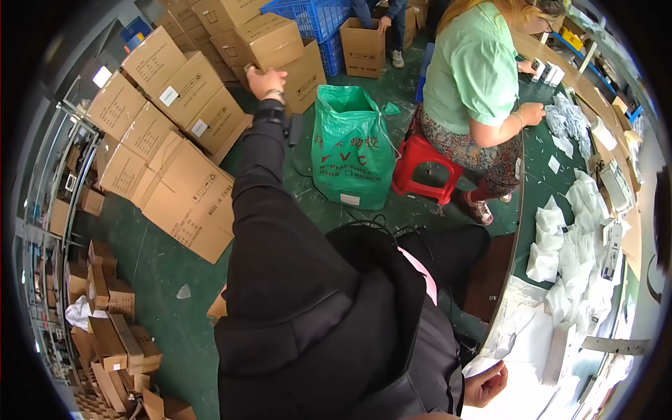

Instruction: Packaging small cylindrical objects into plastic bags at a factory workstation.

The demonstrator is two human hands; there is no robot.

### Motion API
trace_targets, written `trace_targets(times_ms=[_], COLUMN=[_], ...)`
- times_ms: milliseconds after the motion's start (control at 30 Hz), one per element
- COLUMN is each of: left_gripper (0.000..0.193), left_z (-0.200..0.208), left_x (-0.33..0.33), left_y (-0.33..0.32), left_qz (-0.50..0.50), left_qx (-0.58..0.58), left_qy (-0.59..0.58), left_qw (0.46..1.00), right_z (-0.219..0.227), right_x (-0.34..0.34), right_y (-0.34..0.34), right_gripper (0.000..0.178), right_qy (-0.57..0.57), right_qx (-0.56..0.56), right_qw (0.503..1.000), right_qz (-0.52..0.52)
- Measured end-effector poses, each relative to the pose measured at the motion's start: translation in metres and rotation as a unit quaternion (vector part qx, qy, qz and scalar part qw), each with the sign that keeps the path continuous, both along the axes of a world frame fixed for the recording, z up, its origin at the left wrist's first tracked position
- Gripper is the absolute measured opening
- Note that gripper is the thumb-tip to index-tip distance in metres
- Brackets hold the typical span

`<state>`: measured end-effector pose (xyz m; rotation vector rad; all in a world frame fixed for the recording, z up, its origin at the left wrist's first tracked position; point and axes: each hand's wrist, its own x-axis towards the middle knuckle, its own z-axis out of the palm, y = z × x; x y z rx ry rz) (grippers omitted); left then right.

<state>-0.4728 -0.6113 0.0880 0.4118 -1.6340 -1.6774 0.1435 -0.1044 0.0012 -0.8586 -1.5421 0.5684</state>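
My left hand [267, 84] reaches far forward at the end of my black sleeve, with a band on the wrist. Its fingers are apart beside a stack of brown cartons, close to an upper carton [271, 40]; whether they touch it is hard to see. Just right of that hand, a tall green woven sack [352, 157] stands with its mouth open on the floor. Down at the lower right, my right hand [485, 385] lies by the bench edge with curled fingers and nothing visible in them. White plastic wrapping [525, 343] is beside it.
A co-worker in a light green top [476, 77] sits on a red stool [427, 168] at the bench, handling small boxes. White-wrapped items [548, 241] lie along the bench. Large cartons [189, 196] stand at left; blue crates [315, 19] are behind. Scrap cardboard [115, 343] fills the lower left.
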Motion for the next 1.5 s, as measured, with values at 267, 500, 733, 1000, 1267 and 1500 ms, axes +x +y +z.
trace_targets(times_ms=[267, 500, 733, 1000, 1267, 1500], left_gripper=[0.098, 0.049, 0.021, 0.021, 0.020, 0.032], left_z=[0.000, 0.045, -0.023, -0.041, -0.053, -0.048], left_x=[-0.037, -0.102, -0.104, 0.099, 0.321, 0.436], left_y=[-0.058, -0.079, -0.039, 0.315, 0.507, 0.538], left_qz=[-0.181, -0.168, -0.116, -0.577, -0.870, -0.917], left_qx=[-0.038, -0.018, -0.196, -0.158, -0.232, -0.342], left_qy=[-0.248, -0.285, -0.230, -0.003, 0.025, -0.067], left_qw=[0.951, 0.944, 0.946, 0.801, 0.435, 0.195], right_z=[0.005, 0.017, 0.013, 0.017, 0.029, 0.026], right_x=[-0.002, 0.002, 0.012, 0.017, 0.035, 0.048], right_y=[-0.020, -0.037, -0.035, -0.062, -0.064, -0.072], right_gripper=[0.015, 0.015, 0.014, 0.007, 0.011, 0.013], right_qy=[-0.068, -0.117, -0.161, -0.169, -0.160, -0.199], right_qx=[0.001, 0.037, 0.062, 0.026, -0.034, -0.099], right_qw=[0.998, 0.992, 0.985, 0.983, 0.974, 0.958], right_qz=[0.007, -0.026, -0.006, -0.072, -0.159, -0.182])
